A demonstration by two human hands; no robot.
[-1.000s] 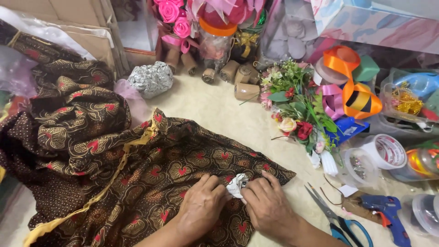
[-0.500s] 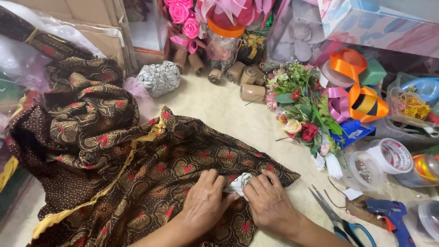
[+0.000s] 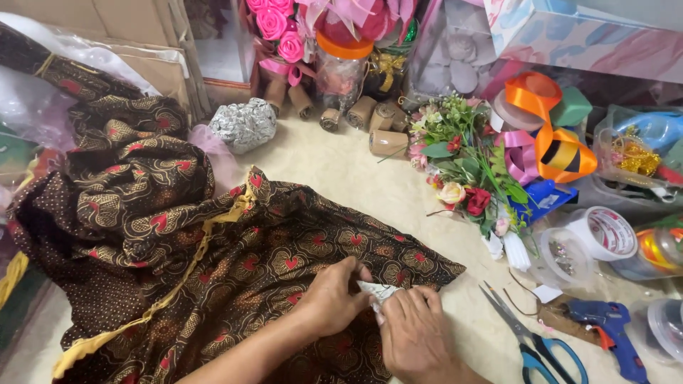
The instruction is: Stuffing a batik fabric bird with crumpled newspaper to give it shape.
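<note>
A dark brown patterned cloth [image 3: 213, 242] with a yellow edge is spread over a cream table [image 3: 341, 171]. Near its right corner a small white tag [image 3: 377, 291] is pinched between the left hand [image 3: 333, 299] and the right hand [image 3: 413, 334], both resting on the cloth. Blue-handled scissors [image 3: 533, 341] are laid just right of the hands, with a blue glue gun [image 3: 608, 331] beside them. A bunch of artificial flowers [image 3: 462, 163] is seen further back, next to orange ribbon [image 3: 548, 135] and a tape roll [image 3: 605, 233]. A foil ball [image 3: 245, 124] is set near pink roses [image 3: 277, 28].
</note>
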